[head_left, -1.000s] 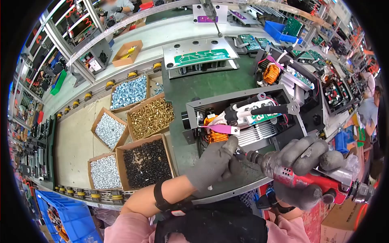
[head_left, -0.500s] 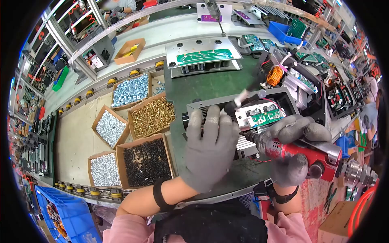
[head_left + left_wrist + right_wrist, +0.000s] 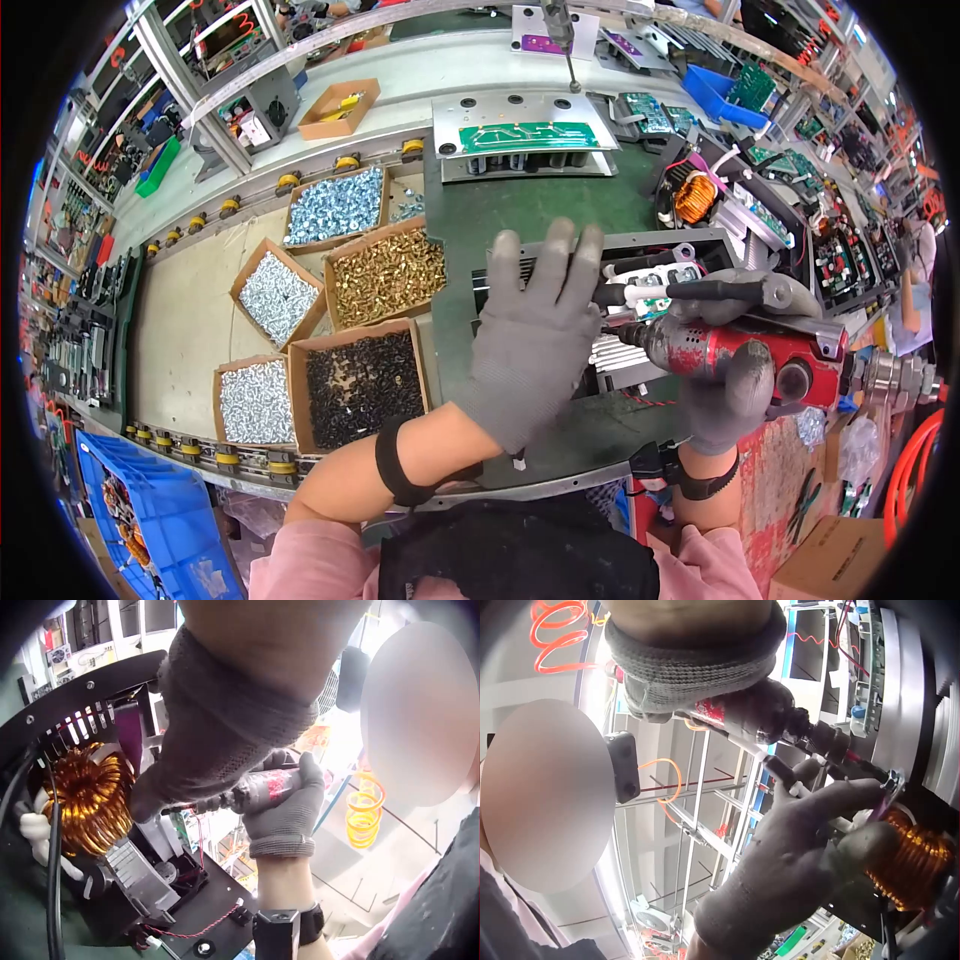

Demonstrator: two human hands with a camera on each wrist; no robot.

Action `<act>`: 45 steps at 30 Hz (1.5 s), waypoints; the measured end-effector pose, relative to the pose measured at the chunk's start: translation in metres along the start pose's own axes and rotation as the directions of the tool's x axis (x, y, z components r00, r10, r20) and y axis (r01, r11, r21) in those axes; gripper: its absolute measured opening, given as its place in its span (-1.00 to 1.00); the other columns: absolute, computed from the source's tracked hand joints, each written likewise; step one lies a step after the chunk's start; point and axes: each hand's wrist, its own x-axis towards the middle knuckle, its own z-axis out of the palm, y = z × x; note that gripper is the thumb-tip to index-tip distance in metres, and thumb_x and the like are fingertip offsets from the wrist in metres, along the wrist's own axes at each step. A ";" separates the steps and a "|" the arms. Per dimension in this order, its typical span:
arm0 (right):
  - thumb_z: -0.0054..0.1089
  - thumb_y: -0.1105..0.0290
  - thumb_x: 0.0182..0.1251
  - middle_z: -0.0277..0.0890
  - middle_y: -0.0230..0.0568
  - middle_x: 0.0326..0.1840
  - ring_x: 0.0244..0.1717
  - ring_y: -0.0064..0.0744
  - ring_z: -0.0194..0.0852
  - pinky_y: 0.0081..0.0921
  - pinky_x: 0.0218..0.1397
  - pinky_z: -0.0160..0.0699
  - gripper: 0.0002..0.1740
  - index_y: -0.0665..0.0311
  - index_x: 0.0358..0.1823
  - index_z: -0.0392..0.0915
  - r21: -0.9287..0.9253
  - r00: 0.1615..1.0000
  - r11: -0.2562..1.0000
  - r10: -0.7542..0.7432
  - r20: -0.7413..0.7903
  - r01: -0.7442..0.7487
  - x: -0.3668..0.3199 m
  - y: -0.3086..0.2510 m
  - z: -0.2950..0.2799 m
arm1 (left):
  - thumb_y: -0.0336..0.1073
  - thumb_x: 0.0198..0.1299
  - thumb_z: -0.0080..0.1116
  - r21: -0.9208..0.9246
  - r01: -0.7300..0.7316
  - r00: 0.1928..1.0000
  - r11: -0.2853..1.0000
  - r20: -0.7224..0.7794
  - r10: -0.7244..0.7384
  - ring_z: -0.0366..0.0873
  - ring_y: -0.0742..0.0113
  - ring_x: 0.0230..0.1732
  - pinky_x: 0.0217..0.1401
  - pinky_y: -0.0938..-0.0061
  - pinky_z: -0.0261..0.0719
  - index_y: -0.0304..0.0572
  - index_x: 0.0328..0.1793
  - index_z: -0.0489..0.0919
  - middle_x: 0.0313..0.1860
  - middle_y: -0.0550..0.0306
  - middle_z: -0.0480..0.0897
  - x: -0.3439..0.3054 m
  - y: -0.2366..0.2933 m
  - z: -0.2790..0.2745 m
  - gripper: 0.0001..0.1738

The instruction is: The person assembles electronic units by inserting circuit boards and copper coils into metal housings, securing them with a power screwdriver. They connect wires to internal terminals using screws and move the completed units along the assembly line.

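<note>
My right hand grips a red power screwdriver, its bit pointing left into a black metal enclosure. A cable with a ring lug crosses over this hand. In the right wrist view the driver's bit reaches the end of a purple strip beside a copper coil. My gloved left hand lies over the enclosure's left part, three fingers straight and raised. Its thumb and index finger pinch the strip near the bit, seen in the right wrist view; the head view hides this contact.
At the left stand cardboard boxes of black screws, brass fasteners and silver screws. A silver plate with a green circuit board stands behind the enclosure. More part-built units crowd the right. A vertical tool hangs above.
The left hand has gone from the driver's bit onto the enclosure, fingers raised, hiding the strip in the head view. The driver has swung in over the enclosure; the lugged cable now crosses the right hand.
</note>
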 end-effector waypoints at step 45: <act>-0.03 0.03 0.40 0.32 -0.16 -0.01 -0.08 -0.34 0.23 -0.42 -0.04 0.30 -0.35 0.42 0.29 0.22 -0.203 0.982 0.962 -0.191 -0.018 0.183 0.063 -0.053 -0.001 | -0.38 0.15 0.04 0.330 0.475 0.668 0.816 0.467 -0.579 0.62 -0.01 0.00 0.02 0.15 0.58 0.06 -0.04 0.66 -0.06 0.01 0.63 -0.047 -0.317 0.112 -0.71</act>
